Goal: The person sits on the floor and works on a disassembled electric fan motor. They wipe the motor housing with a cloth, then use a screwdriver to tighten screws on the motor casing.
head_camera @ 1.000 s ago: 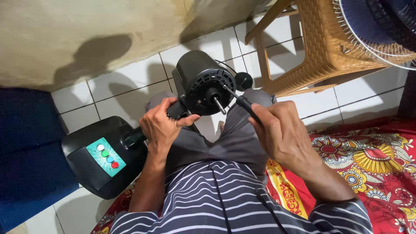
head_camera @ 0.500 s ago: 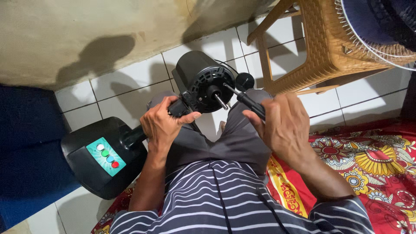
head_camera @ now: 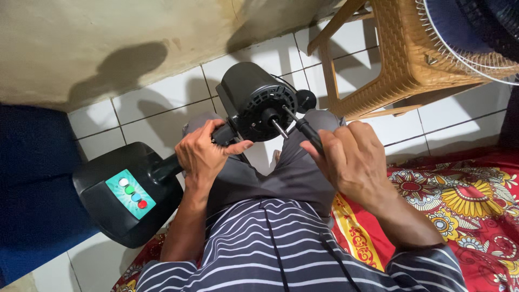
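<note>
One fan motor (head_camera: 258, 101), black and drum-shaped, lies across the person's lap with its bare metal shaft (head_camera: 279, 128) pointing towards the camera. One black stand pole runs from the motor down to one black base (head_camera: 108, 200), which rests on the white tiled floor (head_camera: 151, 116) at the person's left. The base carries one green panel (head_camera: 131, 193) with four round buttons: one white, one green, one blue, one red.

The left hand (head_camera: 204, 157) is closed around the neck just below the motor, fingers curled over it and the thumb stretched towards the motor face. The right hand (head_camera: 351, 159) is closed on one black-handled screwdriver (head_camera: 305, 128), fingers wrapped round the handle; the tool's tip is aimed at the motor face beside the shaft. Whether the tip touches the housing cannot be told.

One woven plastic stool (head_camera: 411, 59), tan, stands on the tiles beyond the right hand. On it rests one wire fan guard (head_camera: 459, 48), with dark blue blades partly visible behind the wires at the frame's corner. One red floral mat (head_camera: 465, 200) lies under the person at the right. One dark blue cushion (head_camera: 32, 178) sits against the wall at the left.
</note>
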